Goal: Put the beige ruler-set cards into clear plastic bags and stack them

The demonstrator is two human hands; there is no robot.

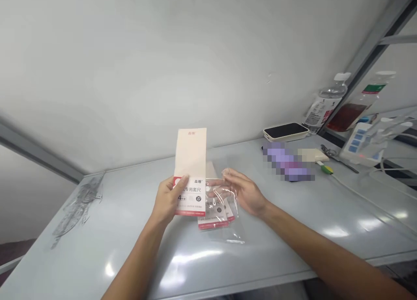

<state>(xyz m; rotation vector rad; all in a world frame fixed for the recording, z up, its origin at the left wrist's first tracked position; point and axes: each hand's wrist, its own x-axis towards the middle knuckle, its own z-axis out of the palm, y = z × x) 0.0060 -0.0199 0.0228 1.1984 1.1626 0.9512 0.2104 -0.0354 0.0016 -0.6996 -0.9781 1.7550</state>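
Ruler-set paper card, held upright in left grip, right grip open just above clear plastic bag, printed cards inside, on tabletop

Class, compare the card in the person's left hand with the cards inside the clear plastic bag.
The card stands upright in the left hand, while the cards lie flat on the table. It is bare, while they sit inside the clear plastic bag. It is single; they overlap. Both are pale with a red bottom band.

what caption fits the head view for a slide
Left hand holds a paper packet over a clear bag that the right hand touches.
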